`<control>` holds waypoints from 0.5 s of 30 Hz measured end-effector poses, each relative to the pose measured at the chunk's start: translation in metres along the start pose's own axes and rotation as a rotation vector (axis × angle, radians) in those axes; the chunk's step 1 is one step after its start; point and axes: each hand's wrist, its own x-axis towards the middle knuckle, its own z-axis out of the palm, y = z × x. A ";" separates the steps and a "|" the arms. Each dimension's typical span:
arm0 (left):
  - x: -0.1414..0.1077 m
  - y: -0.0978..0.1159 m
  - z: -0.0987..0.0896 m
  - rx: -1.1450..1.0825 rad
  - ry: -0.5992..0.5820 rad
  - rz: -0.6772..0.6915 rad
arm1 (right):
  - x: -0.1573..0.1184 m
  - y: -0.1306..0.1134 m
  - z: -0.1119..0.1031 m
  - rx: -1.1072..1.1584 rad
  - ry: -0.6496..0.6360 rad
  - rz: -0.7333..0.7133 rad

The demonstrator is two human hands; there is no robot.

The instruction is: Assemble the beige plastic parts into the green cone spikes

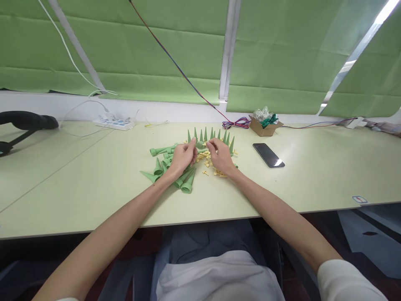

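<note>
My left hand (pixel 184 156) is closed, fingers curled around what looks like a green plastic cone (pixel 200 146), mostly hidden by the hand. Facing it, my right hand (pixel 220 156) pinches a small yellow plastic peg (pixel 204 144) close to the cone. Under and around my left wrist lie several loose green cones (pixel 188 184) with hollow open ends. Small yellow pegs (pixel 205 172) are scattered on the table between and below my hands. Beyond them, a row of green cones (pixel 228 139) stands upright with points up.
A phone (pixel 268 155) lies on the pale table (pixel 313 167) to the right. Behind it are a small cardboard box (pixel 265 128) with crumpled wrapping and a coiled red-blue cable (pixel 236 123). A power strip (pixel 115 123) and a black object (pixel 28 121) are at the left.
</note>
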 end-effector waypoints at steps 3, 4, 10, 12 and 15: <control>0.000 0.002 0.000 0.014 -0.033 -0.043 | 0.001 -0.001 0.000 0.009 0.002 -0.027; 0.000 0.002 0.000 0.025 -0.040 -0.044 | 0.001 -0.001 -0.001 0.011 0.001 -0.029; -0.004 0.003 0.001 0.063 -0.074 0.035 | 0.000 0.000 -0.002 0.014 -0.008 -0.028; -0.005 0.003 0.001 0.074 -0.072 0.076 | 0.000 0.000 -0.001 0.009 -0.006 -0.025; -0.005 0.004 0.001 0.092 -0.069 0.117 | 0.000 -0.001 -0.001 -0.003 -0.009 0.003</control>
